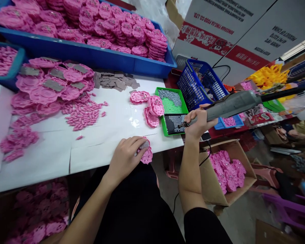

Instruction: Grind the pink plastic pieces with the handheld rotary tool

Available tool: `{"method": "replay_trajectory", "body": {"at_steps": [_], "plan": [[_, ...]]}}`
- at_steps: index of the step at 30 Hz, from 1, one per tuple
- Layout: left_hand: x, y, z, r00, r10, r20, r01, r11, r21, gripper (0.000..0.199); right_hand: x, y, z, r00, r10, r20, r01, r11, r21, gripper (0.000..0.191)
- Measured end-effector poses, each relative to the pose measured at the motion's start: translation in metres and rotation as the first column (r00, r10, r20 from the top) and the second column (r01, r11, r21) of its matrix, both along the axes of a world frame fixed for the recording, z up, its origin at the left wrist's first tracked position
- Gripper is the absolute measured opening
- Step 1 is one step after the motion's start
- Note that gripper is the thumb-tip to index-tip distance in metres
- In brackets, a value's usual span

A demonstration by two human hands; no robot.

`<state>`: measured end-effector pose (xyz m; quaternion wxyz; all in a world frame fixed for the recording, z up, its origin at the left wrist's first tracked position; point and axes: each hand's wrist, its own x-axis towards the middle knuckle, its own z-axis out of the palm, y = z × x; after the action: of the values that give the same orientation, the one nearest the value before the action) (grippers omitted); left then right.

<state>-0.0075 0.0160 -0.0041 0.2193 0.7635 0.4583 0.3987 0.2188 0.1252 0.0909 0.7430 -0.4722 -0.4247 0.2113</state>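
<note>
My left hand (pixel 127 154) holds a pink plastic part (pixel 146 155) with a grey plate on it, at the table's front edge. In my right hand (pixel 198 123) is a grey electric screwdriver (pixel 231 105), its tip over a black perforated tray (pixel 171 124) inside a green tray (pixel 165 130). Small screws (pixel 170 96) lie in the green tray's back section. Between the left hand and the blue bin, several pink parts (pixel 156 106) lie stacked beside the green tray.
A long blue bin (pixel 104 58) of pink parts spans the back. Pink parts (pixel 44 89), small pink pieces (pixel 82 113) and grey plates (pixel 115 80) cover the left. A blue basket (pixel 202 83) and a cardboard box (pixel 227 200) are at right. A person's arm shows far right.
</note>
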Motion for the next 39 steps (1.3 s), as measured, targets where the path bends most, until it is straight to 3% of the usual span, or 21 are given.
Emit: {"method": "replay_trajectory", "body": {"at_steps": [5, 9, 13, 17, 20, 26, 31, 39], "plan": [[0.0, 0.0, 0.001, 1.0, 0.008, 0.012, -0.008, 1.0, 0.004, 0.019, -0.001, -0.001, 0.006, 0.999, -0.015, -0.031, 0.015, 1.0, 0.003, 0.018], [0.002, 0.002, 0.001, 1.0, -0.002, 0.022, 0.002, 1.0, -0.007, 0.021, -0.02, -0.014, 0.019, 0.998, 0.028, -0.06, -0.027, 0.999, 0.023, 0.018], [0.008, 0.006, 0.004, 0.991, 0.029, 0.133, -0.026, 0.999, -0.024, 0.021, -0.054, -0.041, 0.03, 0.961, 0.271, -0.057, -0.267, 0.961, 0.072, 0.015], [0.014, 0.008, 0.008, 0.956, 0.041, 0.29, -0.039, 0.999, -0.013, 0.017, -0.08, -0.061, 0.032, 0.846, 0.53, -0.058, -0.524, 0.846, 0.095, 0.015], [0.015, 0.007, 0.008, 0.937, 0.029, 0.347, -0.043, 0.999, 0.033, 0.014, -0.09, -0.065, 0.028, 0.787, 0.61, -0.088, -0.602, 0.792, 0.102, 0.014], [0.013, 0.004, 0.009, 0.919, 0.054, 0.391, -0.076, 0.996, 0.04, 0.014, -0.097, -0.063, 0.028, 0.789, 0.603, -0.115, -0.596, 0.798, 0.092, 0.016], [0.013, 0.006, 0.01, 0.896, 0.02, 0.444, -0.036, 0.999, 0.028, 0.011, -0.096, -0.063, 0.032, 0.81, 0.571, -0.134, -0.572, 0.819, 0.039, 0.019], [0.012, 0.007, 0.011, 0.911, 0.003, 0.412, -0.03, 0.998, 0.059, 0.007, -0.095, -0.064, 0.031, 0.829, 0.545, -0.128, -0.544, 0.838, 0.04, 0.018]]}}
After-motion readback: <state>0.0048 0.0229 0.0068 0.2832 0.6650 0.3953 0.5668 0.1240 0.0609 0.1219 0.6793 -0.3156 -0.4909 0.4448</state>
